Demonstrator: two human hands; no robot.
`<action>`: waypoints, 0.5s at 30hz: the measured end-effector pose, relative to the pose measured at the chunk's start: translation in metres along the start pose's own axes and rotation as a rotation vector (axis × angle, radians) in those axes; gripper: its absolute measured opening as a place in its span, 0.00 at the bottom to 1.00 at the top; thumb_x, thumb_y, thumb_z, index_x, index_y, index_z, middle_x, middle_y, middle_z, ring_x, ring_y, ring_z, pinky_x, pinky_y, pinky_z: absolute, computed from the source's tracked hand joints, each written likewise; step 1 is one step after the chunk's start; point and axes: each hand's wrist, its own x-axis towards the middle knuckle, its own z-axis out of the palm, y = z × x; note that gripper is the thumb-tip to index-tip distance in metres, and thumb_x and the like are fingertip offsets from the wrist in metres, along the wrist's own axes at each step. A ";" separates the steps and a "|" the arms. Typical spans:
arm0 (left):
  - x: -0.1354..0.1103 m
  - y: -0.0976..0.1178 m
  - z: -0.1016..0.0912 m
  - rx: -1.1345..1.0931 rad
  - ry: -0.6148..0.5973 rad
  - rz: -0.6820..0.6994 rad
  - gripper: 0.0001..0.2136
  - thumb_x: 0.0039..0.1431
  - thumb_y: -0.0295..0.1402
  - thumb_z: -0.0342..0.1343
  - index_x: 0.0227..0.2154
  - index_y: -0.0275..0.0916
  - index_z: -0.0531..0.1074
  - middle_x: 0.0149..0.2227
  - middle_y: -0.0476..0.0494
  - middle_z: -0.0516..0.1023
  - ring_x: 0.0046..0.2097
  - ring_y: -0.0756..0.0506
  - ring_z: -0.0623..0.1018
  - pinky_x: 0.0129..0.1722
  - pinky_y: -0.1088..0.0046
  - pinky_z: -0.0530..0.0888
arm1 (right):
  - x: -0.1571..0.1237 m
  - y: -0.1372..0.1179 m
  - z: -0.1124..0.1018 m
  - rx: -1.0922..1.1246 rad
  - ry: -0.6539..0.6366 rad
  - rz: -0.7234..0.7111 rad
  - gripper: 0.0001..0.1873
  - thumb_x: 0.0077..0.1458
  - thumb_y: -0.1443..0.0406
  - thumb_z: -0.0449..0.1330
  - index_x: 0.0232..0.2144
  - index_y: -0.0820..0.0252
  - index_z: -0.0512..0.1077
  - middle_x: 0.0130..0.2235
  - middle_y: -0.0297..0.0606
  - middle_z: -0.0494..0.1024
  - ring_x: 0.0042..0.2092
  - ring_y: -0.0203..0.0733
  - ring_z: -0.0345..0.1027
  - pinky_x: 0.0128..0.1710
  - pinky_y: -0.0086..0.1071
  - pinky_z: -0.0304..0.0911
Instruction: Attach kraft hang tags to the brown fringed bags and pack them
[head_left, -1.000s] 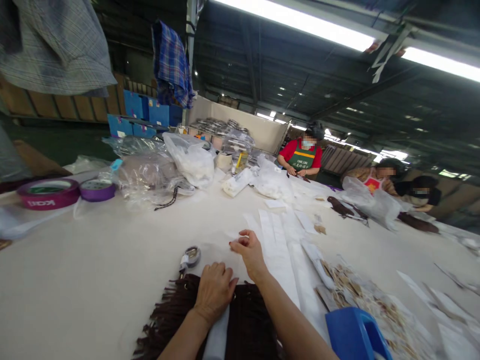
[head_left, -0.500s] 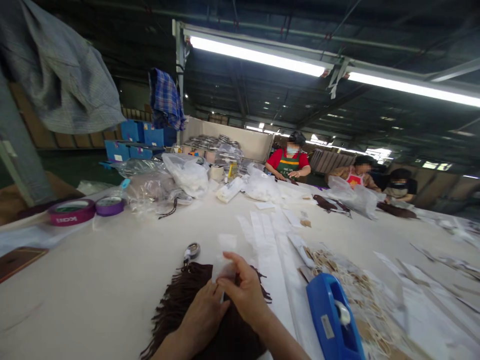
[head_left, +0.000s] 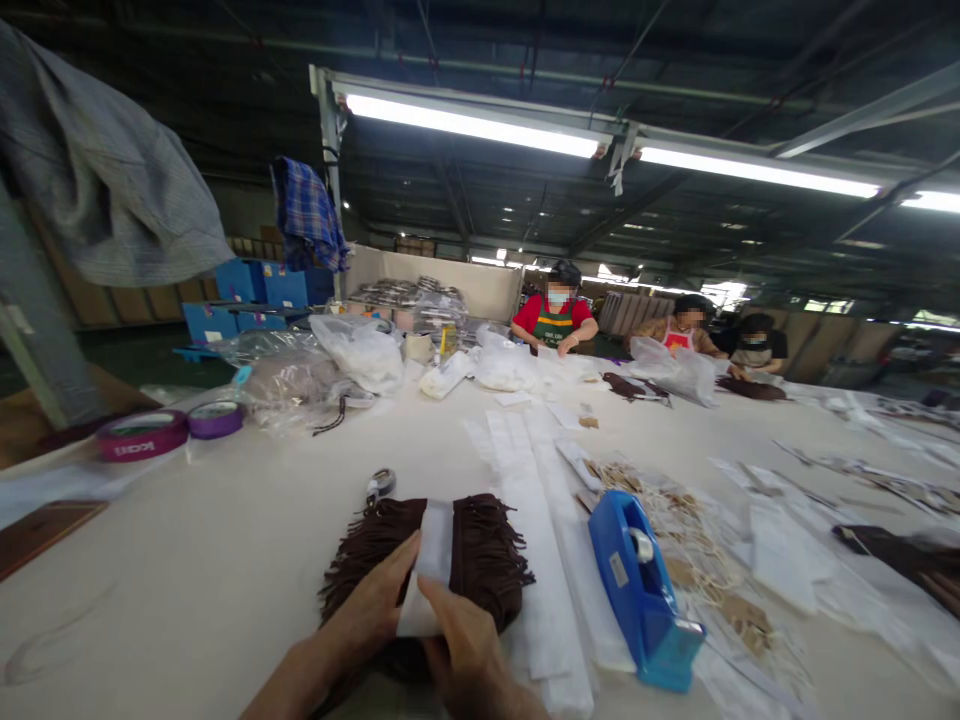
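Note:
A dark brown fringed piece (head_left: 491, 545) lies on the table in front of me, its strands spreading to both sides. Across its middle runs a white band (head_left: 436, 540), smooth and slightly see-through. My left hand (head_left: 371, 595) grips the piece along the band's left edge, fingers together. With the thumb side on the band's lower right edge, my right hand (head_left: 465, 635) is closed on band and piece at the near side. Its lower fingers are partly hidden. Just beyond the fringe rests a small round metal-edged object with a white strap (head_left: 381, 485), perhaps a tape measure.
A blue tape dispenser (head_left: 637, 590) stands right of long white strips (head_left: 525, 520). Tags with strings (head_left: 682, 520) lie beyond it. Purple tape rolls (head_left: 142, 435) and clear bags (head_left: 289, 375) sit at left. Co-workers (head_left: 555, 310) work across the table.
The white band now lies flat around the fringed piece, where before my raised right hand held its end. Both hands have come down nearer me. The view has shifted right.

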 end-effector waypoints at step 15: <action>-0.046 0.008 0.000 0.733 0.043 0.598 0.25 0.56 0.28 0.44 0.58 0.37 0.54 0.59 0.44 0.61 0.62 0.46 0.56 0.58 0.64 0.60 | -0.018 -0.014 -0.011 -0.037 -0.126 -0.151 0.14 0.59 0.72 0.45 0.46 0.68 0.64 0.33 0.40 0.78 0.36 0.38 0.71 0.37 0.28 0.68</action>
